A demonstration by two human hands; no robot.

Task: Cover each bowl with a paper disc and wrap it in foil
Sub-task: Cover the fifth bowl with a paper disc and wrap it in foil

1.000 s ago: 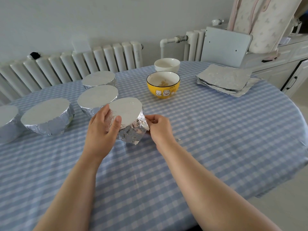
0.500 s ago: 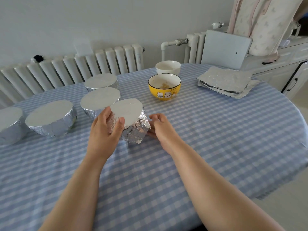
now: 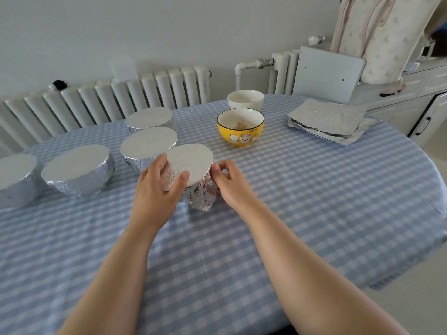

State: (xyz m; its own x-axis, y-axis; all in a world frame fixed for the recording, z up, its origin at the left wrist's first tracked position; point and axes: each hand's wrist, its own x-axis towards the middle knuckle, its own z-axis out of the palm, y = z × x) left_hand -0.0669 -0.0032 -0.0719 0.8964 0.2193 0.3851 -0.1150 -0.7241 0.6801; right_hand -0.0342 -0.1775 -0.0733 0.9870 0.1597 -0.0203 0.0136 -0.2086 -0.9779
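Right hand (image 3: 231, 182) moved in, fingers pinching wrapped bowl (image 3: 191, 170) foil; left hand (image 3: 157, 187) gripping.

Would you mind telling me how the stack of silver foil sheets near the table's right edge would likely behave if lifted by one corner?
The stack of silver foil sheets looks thin with uneven, splayed edges, so it would probably flop and sag. The loose sheets would likely slide apart. Foil probably creases easily, as the crumpled wrap on the foil-wrapped bowl suggests.
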